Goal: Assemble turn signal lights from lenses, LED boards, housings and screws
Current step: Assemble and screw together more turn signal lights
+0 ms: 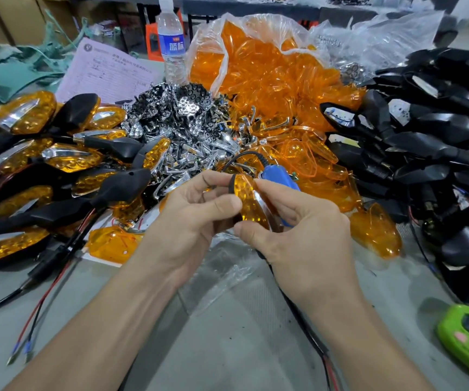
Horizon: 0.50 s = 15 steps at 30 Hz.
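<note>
This is a small assembly workshop, with parts heaped in bulk rather than laid out singly on a grey tabletop (227, 334). Finished amber turn signals (30, 153) pile up on the left, chrome reflector pieces (188, 122) in the middle, a clear bag of orange lenses (267, 69) behind, and black housings (425, 131) on the right. Cardboard boxes (16, 18) and what looks like a printed order sheet (106, 71) lie at the back.

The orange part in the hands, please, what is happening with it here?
A person is putting together a turn signal light. Both the left hand and the right hand hold one amber lens unit above the table. Finished lights are piled on the left, loose amber lenses fill a bag behind, and black housings lie on the right.
</note>
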Motion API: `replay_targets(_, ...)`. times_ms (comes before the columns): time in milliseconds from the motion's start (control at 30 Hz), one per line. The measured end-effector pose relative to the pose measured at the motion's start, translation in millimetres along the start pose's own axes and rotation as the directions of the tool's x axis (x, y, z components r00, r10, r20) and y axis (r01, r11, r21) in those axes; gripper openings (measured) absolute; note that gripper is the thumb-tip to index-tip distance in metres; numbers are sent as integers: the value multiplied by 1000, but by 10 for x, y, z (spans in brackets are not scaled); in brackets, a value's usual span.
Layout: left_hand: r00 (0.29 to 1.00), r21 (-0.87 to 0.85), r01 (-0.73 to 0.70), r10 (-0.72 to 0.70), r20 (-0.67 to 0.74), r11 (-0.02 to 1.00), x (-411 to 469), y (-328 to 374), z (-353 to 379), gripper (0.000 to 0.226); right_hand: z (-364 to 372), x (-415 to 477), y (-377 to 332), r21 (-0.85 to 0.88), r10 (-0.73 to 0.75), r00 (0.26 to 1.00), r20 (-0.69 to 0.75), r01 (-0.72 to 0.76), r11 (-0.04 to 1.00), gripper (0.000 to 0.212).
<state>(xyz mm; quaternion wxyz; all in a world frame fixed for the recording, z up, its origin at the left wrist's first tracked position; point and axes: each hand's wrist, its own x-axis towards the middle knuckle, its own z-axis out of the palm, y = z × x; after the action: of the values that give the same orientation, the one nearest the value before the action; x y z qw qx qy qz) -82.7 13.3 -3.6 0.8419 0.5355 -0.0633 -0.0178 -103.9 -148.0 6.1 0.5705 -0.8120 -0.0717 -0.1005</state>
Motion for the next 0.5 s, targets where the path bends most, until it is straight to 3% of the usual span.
replay_targets(100,999,77,-50,51,-9,996,-16,-17,37,28,69,-37,-15,-107,-99,994,-52,93,990,41)
replay_targets(167,993,243,-103,115,-37,965,-43,-23,61,31,126,-61,-9,-185,-139,987,-83,122,975,35)
replay_targets(267,962,501,-170,252,-101,849,-59,-29,71,18,233,-104,15,-298,-248,958,-143,197,934,47)
replay_targets(333,951,522,-191,289,-112,831,-60,-36,47,18,303,-131,29,-381,-332,934,-135,260,887,50)
replay_targets(367,950,511,-183,286,-129,840,-61,-42,42,25,288,-113,38,-352,-319,941,-117,261,899,49)
replay_targets(433,955,421,-135,230,-185,897,-69,-33,48,31,176,-34,30,-170,-156,988,-13,152,974,49)
replay_targets(500,973,283,-91,145,-177,955,-69,-9,68,19,32,77,61,18,12,996,84,-14,1000,48)
